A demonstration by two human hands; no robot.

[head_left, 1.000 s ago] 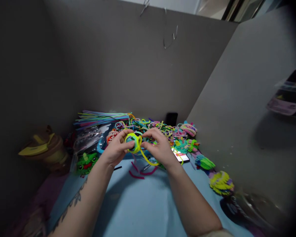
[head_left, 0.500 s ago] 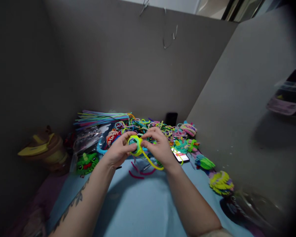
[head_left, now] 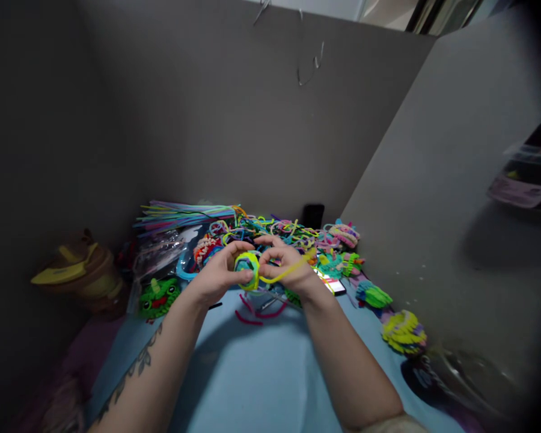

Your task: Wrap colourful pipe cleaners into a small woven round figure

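My left hand [head_left: 216,273] is closed on a small round piece of yellow and teal pipe cleaner [head_left: 247,265], held above the light blue table top [head_left: 261,373]. My right hand [head_left: 288,264] pinches the same piece from the right side. A loose yellow pipe cleaner tail [head_left: 288,272] runs from the piece across my right hand toward the right. Both hands hover just in front of a heap of coloured pipe cleaners [head_left: 275,231].
A bundle of straight pipe cleaners [head_left: 184,213] lies at the back left, a green frog-like figure [head_left: 158,296] at the left. Finished woven pieces [head_left: 403,332] line the right edge by the grey partition. A phone [head_left: 331,284] lies lit behind my right hand. Pink scraps [head_left: 252,317] lie below the hands.
The yellow tail, which hung down below my right hand, now sweeps up and to the right across it. Both hands have stayed in about the same place.
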